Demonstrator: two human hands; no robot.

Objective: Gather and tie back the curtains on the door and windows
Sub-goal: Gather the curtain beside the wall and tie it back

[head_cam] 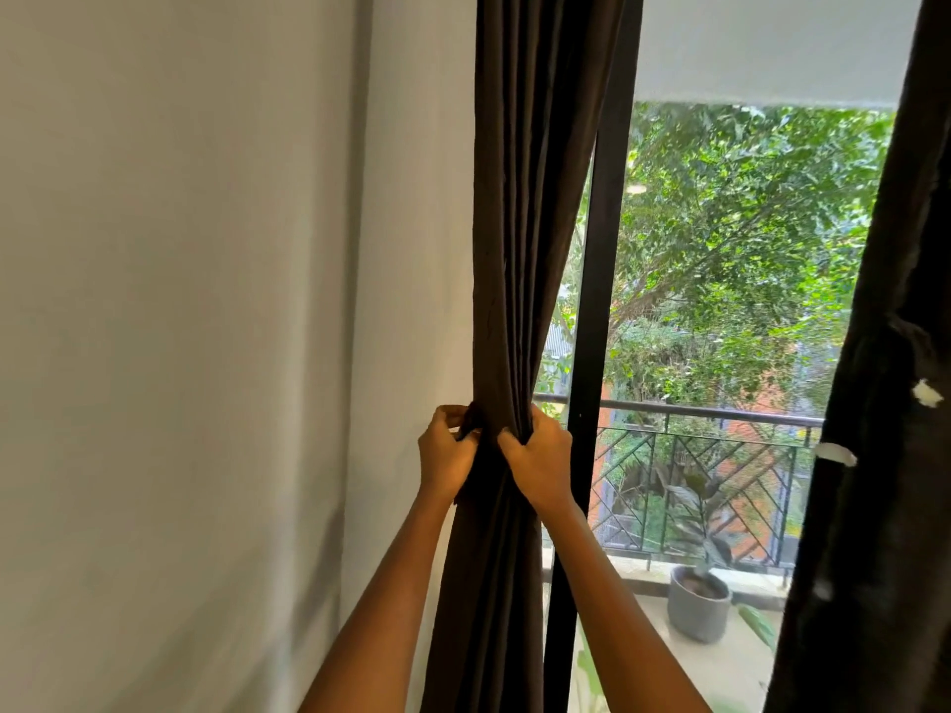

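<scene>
Pale interior wall (206, 301) to the left of both hands, black door frame (602, 301) just to their right. Beyond the glass, a balcony railing (720, 419), a grey plant pot (697, 604) and trees.

Between wall and frame, dark brown curtain (525, 198), already drawn clear of the glass. Pinched to a narrow waist at hand height, with pleats spreading wider above and below.

On the wall side of that waist, left hand (447, 455), fingers curled and pinching a dark fold or band at the bundle's edge; dark on dark, so hard to say which. On the frame side, right hand (540, 465), fingers curled round the gathered pleats and holding them tight. Both hands in contact with the cloth, close together across it.

Progress, by judgement: gathering of this panel done. Tying most likely the step in hand, with no finished knot or loop visible round the waist.

Well to the right of the right hand, second dark curtain (875, 455), bunched at the picture's edge and carrying two pale scraps (836, 453). No sign either way of whether it is tied.

Left to do: fastening of the bundle here, a check of the second panel, then any further door or window curtains, none of them in view.
</scene>
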